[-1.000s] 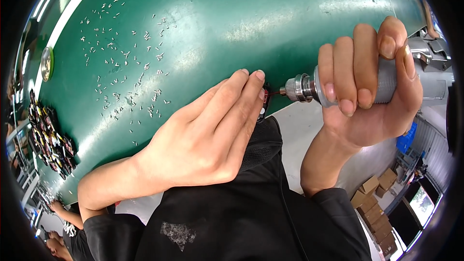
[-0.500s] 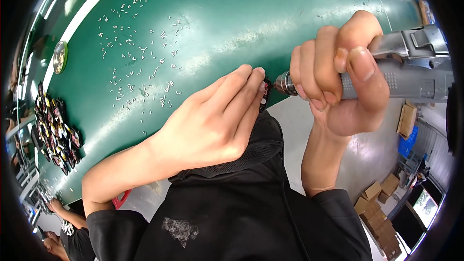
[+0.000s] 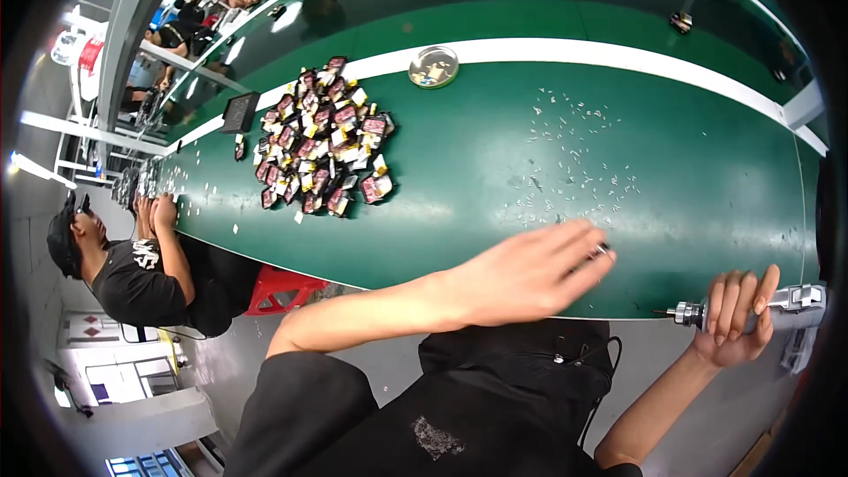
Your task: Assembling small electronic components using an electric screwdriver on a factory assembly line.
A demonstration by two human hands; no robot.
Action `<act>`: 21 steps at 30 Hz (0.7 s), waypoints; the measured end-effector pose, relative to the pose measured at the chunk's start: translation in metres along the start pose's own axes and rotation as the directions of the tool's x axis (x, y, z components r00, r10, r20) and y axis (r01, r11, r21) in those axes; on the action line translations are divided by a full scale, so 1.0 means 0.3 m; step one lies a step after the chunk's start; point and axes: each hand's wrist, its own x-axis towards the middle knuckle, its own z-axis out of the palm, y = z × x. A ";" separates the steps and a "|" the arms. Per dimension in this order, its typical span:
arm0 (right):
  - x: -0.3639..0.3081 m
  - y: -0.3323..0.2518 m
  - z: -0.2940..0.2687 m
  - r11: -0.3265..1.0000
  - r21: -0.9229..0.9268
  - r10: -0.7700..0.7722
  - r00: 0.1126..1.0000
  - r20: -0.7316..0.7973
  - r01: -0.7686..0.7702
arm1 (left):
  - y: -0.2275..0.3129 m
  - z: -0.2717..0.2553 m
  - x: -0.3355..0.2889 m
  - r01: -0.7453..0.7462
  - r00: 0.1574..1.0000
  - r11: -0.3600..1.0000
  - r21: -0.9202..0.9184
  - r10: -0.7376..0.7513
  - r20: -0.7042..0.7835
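Observation:
My left hand (image 3: 521,276) is over the green work table, palm down. Between its fingertips is a small black part (image 3: 601,250) with a shiny spot; the fingers cover most of it. At the table's front edge on the right, my right hand (image 3: 738,307) grips a grey electric screwdriver (image 3: 689,314), its bit pointing left. Many tiny light-coloured pins or screws (image 3: 579,185) lie scattered just beyond my left hand. Further left is a heap of small black units (image 3: 322,178) with reddish and white faces and yellow bits.
A round dish (image 3: 434,81) of small pieces stands near the white rail (image 3: 565,50) behind the table. A black box (image 3: 239,112) lies beyond the heap. On the left a co-worker (image 3: 146,274) sits at the same table near a red stool (image 3: 283,290). Units also lie on the far belt.
My view has swung left, bringing the heap and the co-worker into fuller view. My left hand has left the screwdriver's tip with the small black part; the right hand still grips the screwdriver.

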 end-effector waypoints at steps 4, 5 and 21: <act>-0.040 0.047 -0.033 0.999 0.020 0.032 0.988 -0.151 -0.029 | -0.171 -0.241 -0.229 0.539 0.838 0.803 0.255 -0.483 -0.254; -0.041 0.060 -0.036 0.999 0.025 0.025 0.989 -0.149 -0.021 | -0.219 -0.299 -0.286 0.605 0.793 0.726 0.328 -0.513 -0.327; -0.053 0.124 -0.005 0.947 0.318 0.093 0.901 -0.423 0.051 | -0.263 -0.129 -0.051 0.377 0.923 0.908 0.185 -0.351 -0.160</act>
